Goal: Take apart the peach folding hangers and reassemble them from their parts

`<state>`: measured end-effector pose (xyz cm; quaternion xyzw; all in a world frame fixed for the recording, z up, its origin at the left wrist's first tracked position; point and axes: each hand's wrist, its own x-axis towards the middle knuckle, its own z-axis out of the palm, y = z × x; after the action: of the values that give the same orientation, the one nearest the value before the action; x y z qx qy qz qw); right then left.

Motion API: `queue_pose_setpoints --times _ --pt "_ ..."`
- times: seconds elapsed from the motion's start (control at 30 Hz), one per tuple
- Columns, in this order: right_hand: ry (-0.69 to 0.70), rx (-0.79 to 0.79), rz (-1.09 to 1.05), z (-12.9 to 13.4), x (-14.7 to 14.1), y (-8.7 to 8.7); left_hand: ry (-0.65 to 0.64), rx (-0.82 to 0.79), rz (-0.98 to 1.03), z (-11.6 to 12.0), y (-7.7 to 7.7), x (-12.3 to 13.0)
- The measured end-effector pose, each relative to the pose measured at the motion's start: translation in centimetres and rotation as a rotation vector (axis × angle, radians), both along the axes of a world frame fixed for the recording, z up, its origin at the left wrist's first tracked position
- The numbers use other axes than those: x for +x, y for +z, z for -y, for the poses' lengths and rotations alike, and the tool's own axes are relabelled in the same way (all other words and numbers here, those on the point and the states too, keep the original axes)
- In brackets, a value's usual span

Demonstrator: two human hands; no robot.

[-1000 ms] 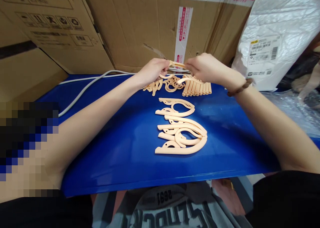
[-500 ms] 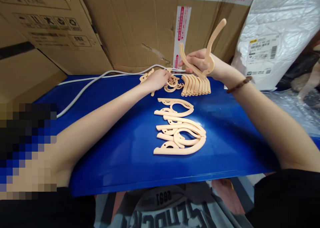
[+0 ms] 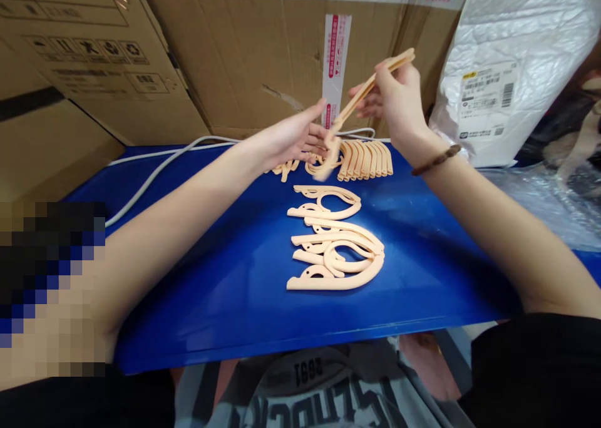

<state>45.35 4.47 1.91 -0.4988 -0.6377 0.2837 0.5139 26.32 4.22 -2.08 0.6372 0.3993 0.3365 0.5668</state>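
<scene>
My right hand grips a beige plastic folding hanger in the air above the back of the table. Its arms lie close together, slanting down to the left, and its lower end is blurred. My left hand is open, thumb raised and fingers spread, beside that lower end; whether they touch I cannot tell. Underneath, loose beige hooks and other small beige pieces are partly hidden. A row of curved hanger arms stands to their right. Nearer me lie several folded hangers, some overlapping.
The blue table has a white cable along its back left. Cardboard boxes form a wall behind it. A white plastic parcel stands at the back right, with clear plastic wrap in front of it.
The hanger's arms have swung from spread apart to close together. My right hand has turned over it, and my left hand has come up off the loose pieces and opened.
</scene>
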Motion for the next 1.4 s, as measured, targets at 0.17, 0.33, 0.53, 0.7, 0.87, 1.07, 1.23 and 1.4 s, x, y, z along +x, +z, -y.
queue_pose_setpoints --times 0.17,0.33,0.53,0.7,0.87,1.07,1.23,1.4 --pt "-0.145 0.273 0.474 0.0 0.9 0.2 0.2 -0.035 0.186 0.7 2.1 -0.4" --pt "-0.076 0.364 0.959 1.6 0.3 -0.2 0.254 -0.025 0.169 0.7 2.3 -0.3" --pt "-0.019 0.238 1.103 2.6 -1.8 -0.9 0.182 0.151 -0.035 1.5 1.2 -0.4" --pt "0.135 -0.06 0.744 1.1 -0.9 -0.6 0.353 0.504 -0.125 0.3 0.6 -2.5" --pt "-0.035 0.024 0.68 -0.4 2.4 -1.1 0.487 0.187 -0.317 -2.3 0.4 -7.0" --pt "-0.209 0.36 1.176 1.2 5.2 -2.3 0.511 0.0 -0.457 -3.7 -2.3 -10.3" --pt "-0.138 0.393 1.443 2.7 6.6 -4.3 0.513 -0.048 -0.552 -4.1 -3.5 -10.7" --pt "-0.032 0.307 1.55 2.9 7.4 -5.7 0.512 -0.043 -0.668 -4.2 -3.4 -10.5"
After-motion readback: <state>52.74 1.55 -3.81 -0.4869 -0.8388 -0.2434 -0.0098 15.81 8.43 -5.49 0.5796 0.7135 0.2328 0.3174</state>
